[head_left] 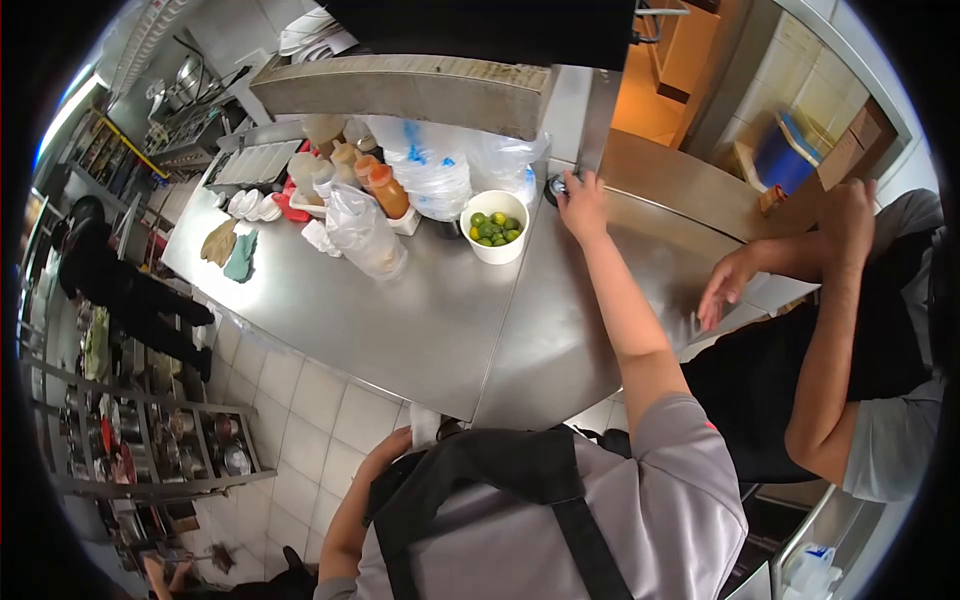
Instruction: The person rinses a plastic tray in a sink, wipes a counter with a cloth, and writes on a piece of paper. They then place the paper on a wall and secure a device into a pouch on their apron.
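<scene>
right hand is stretched to the far side of the steel counter, fingers bent at a small dark round thing; can't tell if it's pinching it or just touching. left hand is down at the near edge beside a white cloth, grip hidden so can't tell there either. just left of the round thing sits 1 white tub of green citrus, then plastic bags, squeeze bottles and, further left, 2 crumpled cloths. another person is on the right.
</scene>
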A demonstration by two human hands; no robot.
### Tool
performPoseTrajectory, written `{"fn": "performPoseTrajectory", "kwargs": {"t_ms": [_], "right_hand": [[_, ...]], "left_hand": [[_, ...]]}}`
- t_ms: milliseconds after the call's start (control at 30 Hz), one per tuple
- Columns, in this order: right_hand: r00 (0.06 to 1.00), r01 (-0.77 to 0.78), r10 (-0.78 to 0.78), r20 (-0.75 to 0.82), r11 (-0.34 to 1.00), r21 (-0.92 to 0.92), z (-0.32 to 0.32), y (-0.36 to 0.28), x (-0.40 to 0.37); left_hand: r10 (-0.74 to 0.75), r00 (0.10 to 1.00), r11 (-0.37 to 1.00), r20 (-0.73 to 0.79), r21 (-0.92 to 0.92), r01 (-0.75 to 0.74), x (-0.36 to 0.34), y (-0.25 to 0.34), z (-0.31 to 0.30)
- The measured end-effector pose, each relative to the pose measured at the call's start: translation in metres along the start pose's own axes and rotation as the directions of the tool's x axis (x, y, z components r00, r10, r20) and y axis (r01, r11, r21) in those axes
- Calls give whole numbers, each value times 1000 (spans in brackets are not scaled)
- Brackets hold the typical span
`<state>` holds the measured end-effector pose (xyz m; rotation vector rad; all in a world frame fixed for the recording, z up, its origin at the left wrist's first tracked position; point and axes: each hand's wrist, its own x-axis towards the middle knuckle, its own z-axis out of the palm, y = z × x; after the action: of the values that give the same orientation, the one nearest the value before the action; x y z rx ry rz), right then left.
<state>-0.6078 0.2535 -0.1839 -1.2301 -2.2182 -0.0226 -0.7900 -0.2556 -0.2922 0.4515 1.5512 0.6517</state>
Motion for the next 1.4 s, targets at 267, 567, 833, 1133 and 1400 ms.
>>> {"fn": "performPoseTrajectory", "kwargs": {"t_ms": [267,567,833,1133,1400], "right_hand": [[999,-25,10,30,836,548,-26,-33,-19],[919,-242,-55,390,703,669,2,-63,-81],[917,-364,8,399,424,829,10,-53,-91],[881,-472,17,472,69,879,5,-37,-90],[869,-492,35,493,-27,870,13,-30,-95]], "left_hand": [[171,984,865,-50,486,-126,-46,71,-42],[605,223,644,-764,305,-702,21,250,-62],[616,108,551,-780,329,-767,94,262,-65],[771,-7,616,-637,749,-245,118,235,-163],[743,292,611,-603,788,73,111,240,-150]]}}
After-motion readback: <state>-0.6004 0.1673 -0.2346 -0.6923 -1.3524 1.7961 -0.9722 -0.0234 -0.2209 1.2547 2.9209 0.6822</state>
